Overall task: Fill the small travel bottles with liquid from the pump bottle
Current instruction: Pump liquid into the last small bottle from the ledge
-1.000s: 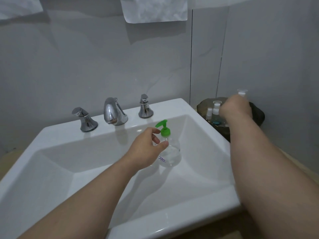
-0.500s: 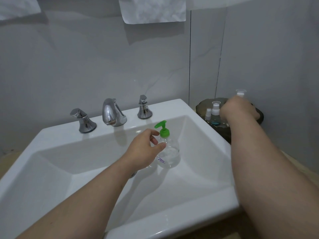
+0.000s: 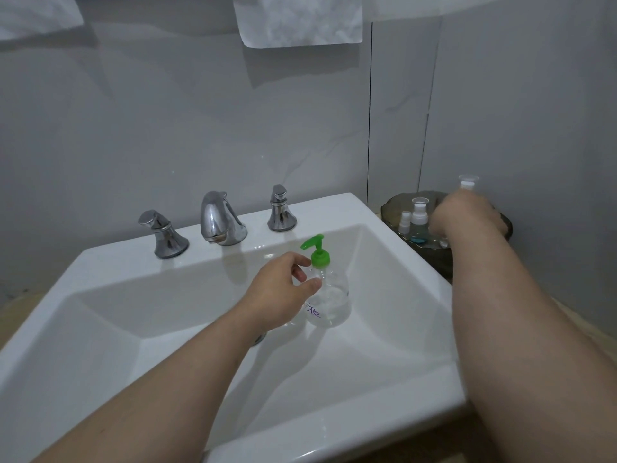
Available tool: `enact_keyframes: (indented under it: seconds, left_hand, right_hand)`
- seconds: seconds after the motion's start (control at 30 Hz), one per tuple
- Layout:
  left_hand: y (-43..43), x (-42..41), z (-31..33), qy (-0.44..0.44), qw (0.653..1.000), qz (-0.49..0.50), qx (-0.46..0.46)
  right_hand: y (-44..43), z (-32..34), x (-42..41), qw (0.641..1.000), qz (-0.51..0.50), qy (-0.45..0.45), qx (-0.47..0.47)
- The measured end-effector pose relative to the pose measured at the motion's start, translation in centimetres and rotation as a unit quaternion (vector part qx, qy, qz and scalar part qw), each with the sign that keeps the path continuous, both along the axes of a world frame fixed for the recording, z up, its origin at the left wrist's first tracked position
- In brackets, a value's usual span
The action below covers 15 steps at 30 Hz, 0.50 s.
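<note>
- Green plastic forms the pump head of the clear pump bottle. The bottle stands upright in the white sink, on the basin floor a little right of centre, and clear liquid fills its lower part.
- Its long axis is vertical. The spout points left and toward the back, at the chrome faucet, so it faces away from the travel bottles.
- The left hand holds the pump bottle from its left side. The thumb presses on the bottle's shoulder and the fingers curl in just below the green collar.
- The travel bottles lie to the right of the pump bottle and farther back, past the sink's right rim, in a dark round dish.
- Two stand upright side by side at the dish's left: a tiny bottle with a white cap and a taller bottle with blue liquid at its base.
- The right hand reaches over the dish, blurred, with its back to the camera. The capped top of a third bottle shows just above the knuckles. The fingers are hidden, so I cannot tell whether they are clamped on it.
- The right hand is the nearer one to the small bottles, which are well apart from the pump bottle.
- Filling likely means bringing a small bottle left and nearer, uncapping it, and meeting a spout that faces the other way.
</note>
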<state>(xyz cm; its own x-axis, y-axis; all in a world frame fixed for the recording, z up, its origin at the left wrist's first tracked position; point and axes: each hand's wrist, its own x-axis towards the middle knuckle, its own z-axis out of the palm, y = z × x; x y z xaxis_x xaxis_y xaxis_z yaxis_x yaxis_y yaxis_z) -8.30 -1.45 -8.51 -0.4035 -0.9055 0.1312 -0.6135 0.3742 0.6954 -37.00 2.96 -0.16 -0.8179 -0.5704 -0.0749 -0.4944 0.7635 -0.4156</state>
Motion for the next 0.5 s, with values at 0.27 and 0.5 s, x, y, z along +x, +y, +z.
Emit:
enact_keyframes:
  seconds: [0.27,0.5]
  left_hand:
    - [-0.13,-0.03,-0.03,-0.002,1.0,-0.003,-0.002]
    - [-0.21,-0.09,-0.07,-0.001,1.0,-0.002,-0.002]
  right_hand:
    - [0.12,0.01,-0.81,1.0,-0.017,0.009,-0.017]
    - [-0.16,0.22,-0.71,1.0,-0.001,-0.002,-0.008]
